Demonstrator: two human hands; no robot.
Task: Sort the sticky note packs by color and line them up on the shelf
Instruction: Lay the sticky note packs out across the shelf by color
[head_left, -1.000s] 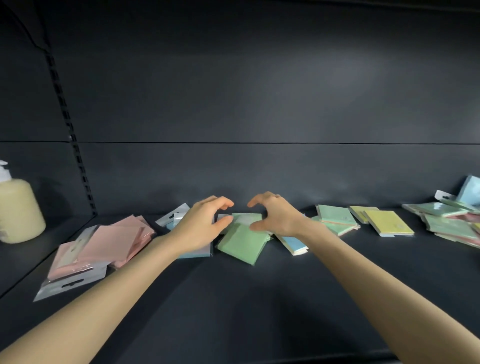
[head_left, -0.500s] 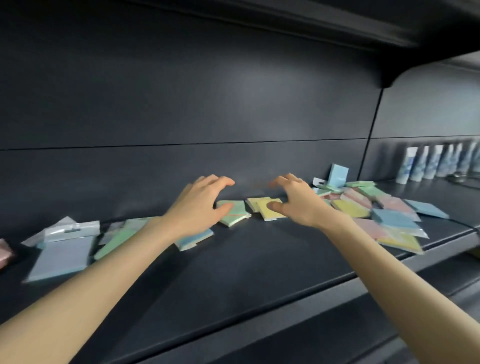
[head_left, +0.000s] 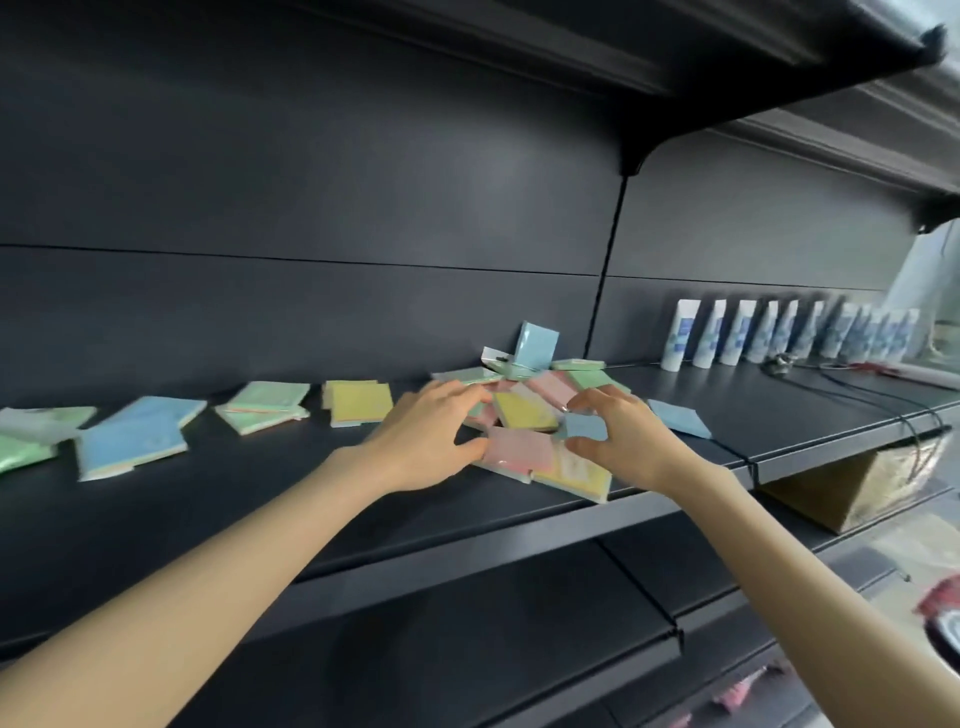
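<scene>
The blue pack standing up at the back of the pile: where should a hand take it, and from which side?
Likely by its top edge, pinched front and back, coming from above and in front. The upright blue pack stands tilted near the back wall; its upper edge is free while its foot sits among the pile.

No legible text — blue print on the white tubes (head_left: 680, 338) too blurred

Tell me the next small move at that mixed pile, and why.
Probably lift the small blue pack clear of the mixed pile it sits on: the right hand seems to pinch it, and a larger blue pack lies further left on the shelf, a likely spot for blues.
</scene>
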